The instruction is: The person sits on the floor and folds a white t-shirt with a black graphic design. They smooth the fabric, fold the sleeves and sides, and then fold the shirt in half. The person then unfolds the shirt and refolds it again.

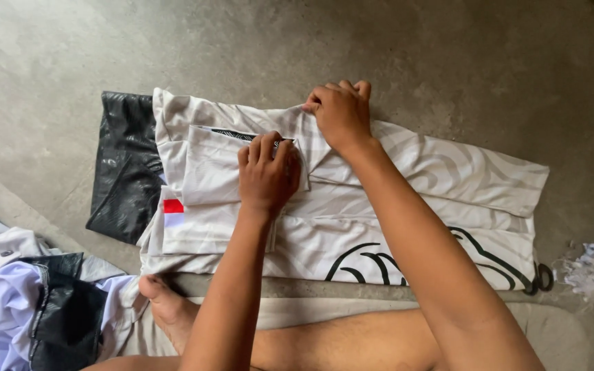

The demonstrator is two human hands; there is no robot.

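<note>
Fabric of a white jersey with black line graphics is spread flat on the concrete floor. A folded flap near its middle is pinched by the left hand, whose fingers are curled shut on the cloth. The upper edge of the jersey is gripped by the right hand, fingers closed over a fold. A black garment is seen beneath the jersey's left end. A heap of clothes is piled at lower left, beside a bare foot.
</note>
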